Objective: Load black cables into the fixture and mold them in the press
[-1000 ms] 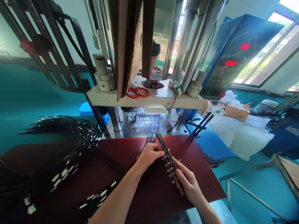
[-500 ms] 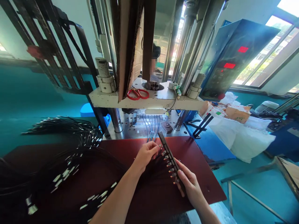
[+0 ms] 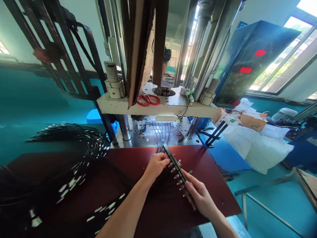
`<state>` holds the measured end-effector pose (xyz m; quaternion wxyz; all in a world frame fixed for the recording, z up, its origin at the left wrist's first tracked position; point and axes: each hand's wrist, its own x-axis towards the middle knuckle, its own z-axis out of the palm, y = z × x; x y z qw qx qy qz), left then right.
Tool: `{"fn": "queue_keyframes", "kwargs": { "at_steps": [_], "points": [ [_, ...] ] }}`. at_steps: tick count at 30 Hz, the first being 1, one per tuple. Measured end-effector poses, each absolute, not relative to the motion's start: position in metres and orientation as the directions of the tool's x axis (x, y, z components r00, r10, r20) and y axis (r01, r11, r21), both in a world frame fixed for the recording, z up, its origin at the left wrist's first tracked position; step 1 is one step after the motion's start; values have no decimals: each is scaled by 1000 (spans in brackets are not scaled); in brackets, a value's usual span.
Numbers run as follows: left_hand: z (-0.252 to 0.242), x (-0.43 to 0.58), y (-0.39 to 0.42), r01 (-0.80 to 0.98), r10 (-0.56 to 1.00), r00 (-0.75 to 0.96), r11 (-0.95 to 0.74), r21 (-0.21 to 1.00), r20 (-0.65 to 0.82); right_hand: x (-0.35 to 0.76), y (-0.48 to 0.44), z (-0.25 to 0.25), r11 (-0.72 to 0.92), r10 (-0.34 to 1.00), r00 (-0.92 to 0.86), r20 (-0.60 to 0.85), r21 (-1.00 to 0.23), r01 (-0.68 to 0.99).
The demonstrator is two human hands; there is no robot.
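Surface [image 3: 213,198] in dark red-brown, smooth and faintly glossy, running from deep shadow at left to a slanted edge at right. Over its middle, a tilted dark bar [image 3: 174,162], gripped near its lower end between thumb and fingers of the right hand [image 3: 200,195], upper end toward the press [image 3: 219,43]. Mostly along its left side, small metal pieces [image 3: 176,176] with coppery tips. Near the upper end, the left hand [image 3: 156,167], thumb and finger pinched closed at the bar's edge; whether around one of the pieces, impossible to tell. Across the left of the surface, bundled black cables [image 3: 95,140] with bright ends. Just behind, a lit steel bed [image 3: 136,138], thin cables [image 3: 161,132] trailing forward from it. Higher up, a chipped cream crosspiece [image 3: 158,110], with red-handled scissors [image 3: 149,99] beside a tall cardboard sheet [image 3: 148,56]. At right, a blue cabinet [image 3: 244,54] with glowing red displays [image 3: 245,70], bright windows [image 3: 294,36] beyond; lower, white bags [image 3: 262,153], a cardboard box [image 3: 254,121] and teal floor [image 3: 272,195]. At left, a slotted black frame [image 3: 55,48] before a pale wall [image 3: 81,13].
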<state>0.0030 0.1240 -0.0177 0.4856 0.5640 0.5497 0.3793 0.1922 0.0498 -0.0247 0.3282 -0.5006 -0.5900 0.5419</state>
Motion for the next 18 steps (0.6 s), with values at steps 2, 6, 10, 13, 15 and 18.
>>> {"fn": "queue_keyframes", "kwargs": {
  "at_steps": [2,6,10,13,15,18],
  "points": [
    [-21,4,125,385,991,107,29,922,-76,192,46,-25,-83,945,-277,-174,-947,312],
    [-17,7,123,510,991,130,-54,859,-15,192,36,-19,-79,936,-280,-215,-900,430],
    [-3,4,118,550,997,69,-56,833,22,189,37,-6,-1,924,-313,-219,-820,572],
    [10,-1,116,500,997,35,-72,863,63,186,42,-4,219,921,-357,-157,-550,806],
    [16,-6,117,467,997,45,-79,881,65,186,43,-6,330,917,-374,-141,-260,907],
    [18,-14,128,428,996,48,-93,899,81,190,45,-6,407,899,-404,-169,-16,913]
  ]
}}
